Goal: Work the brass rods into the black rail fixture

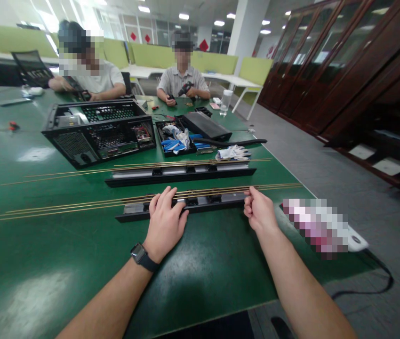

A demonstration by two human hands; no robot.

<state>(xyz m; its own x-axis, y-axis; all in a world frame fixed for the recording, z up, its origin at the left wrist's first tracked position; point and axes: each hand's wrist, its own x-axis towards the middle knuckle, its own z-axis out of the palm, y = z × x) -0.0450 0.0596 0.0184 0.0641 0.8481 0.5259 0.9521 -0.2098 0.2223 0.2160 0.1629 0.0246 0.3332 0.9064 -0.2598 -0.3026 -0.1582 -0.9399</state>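
Note:
Several thin brass-coloured rods (90, 205) lie along the top of the nearer black rail (134, 216), reaching past both its ends. My left hand (164, 216), with a dark watch on the wrist, rests over the rail's left half; its fingers are stretched across the rods. At the rail's right end my right hand (260, 207) is closed, thumb and forefinger pinched on the rods; how many it grips I cannot tell. Just beyond, a second black rail (179, 178) lies parallel, with more brass-coloured rods (62, 174) along it.
Behind the rails stand an open black computer case (115, 141) and a black tray (164, 149) of blue-and-white gloves. White gloves (234, 152) lie right of it. A blurred white device with a cord (357, 242) is near the table's right edge. Two people sit across the green table (90, 254).

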